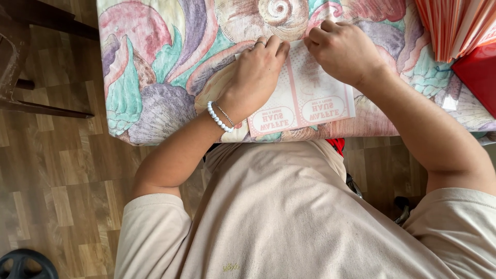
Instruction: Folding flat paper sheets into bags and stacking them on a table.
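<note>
A pink and white printed paper sheet [305,101] lies on a table covered with a seashell-patterned cloth [155,67]. My left hand [258,70], wearing a ring and a white bead bracelet, presses fingers down on the sheet's far left part. My right hand [343,49] is curled over the sheet's far edge, fingertips pinching or pressing the paper there. Both hands touch the same sheet; the far edge under the fingers is hidden.
A stack of orange-red paper sheets fanned out [454,26] sits at the far right, with a red box [480,72] beside it. A dark wooden chair [20,62] stands on the parquet floor to the left. A black round object [26,263] lies bottom left.
</note>
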